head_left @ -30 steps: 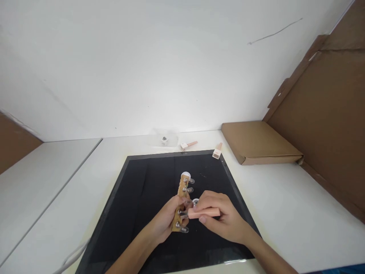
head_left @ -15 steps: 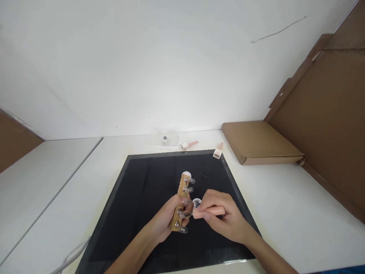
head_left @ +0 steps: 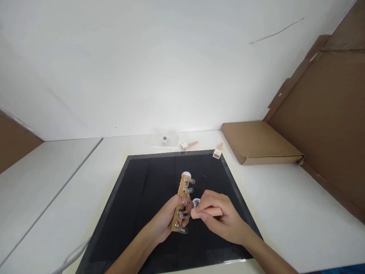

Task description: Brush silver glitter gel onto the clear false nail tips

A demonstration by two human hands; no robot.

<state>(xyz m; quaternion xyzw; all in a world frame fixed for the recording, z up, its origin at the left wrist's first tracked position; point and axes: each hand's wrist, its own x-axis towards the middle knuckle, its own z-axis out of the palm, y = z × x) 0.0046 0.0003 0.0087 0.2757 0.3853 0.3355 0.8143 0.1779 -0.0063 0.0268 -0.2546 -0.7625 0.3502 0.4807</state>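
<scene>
My left hand (head_left: 165,219) is wrapped round a tan wavy-edged strip (head_left: 183,185), held upright and slightly tilted. Several metal knobs with clear nail-shaped tips (head_left: 184,230) stick out from the strip's right side. A pink nail-polish cap (head_left: 209,212) is pinched in my right hand (head_left: 221,215), its left end close to one of the clear tips beside my left fingers; the brush itself is hard to make out. Between the hands lies a small round white dish (head_left: 196,202) with dark bits in it, partly covered by my right fingers. Another white round piece (head_left: 186,174) shows behind the strip's top.
A black mat (head_left: 137,190) lies under the hands. Behind it are a clear tray (head_left: 172,140) and two pink-capped bottles (head_left: 184,145), (head_left: 217,153). A flat cardboard box (head_left: 259,142) sits at the back right. White cables (head_left: 74,255) run at the lower left.
My right hand has moved the pink cap slightly left, closer to the clear tip. My left hand and the strip have hardly moved.
</scene>
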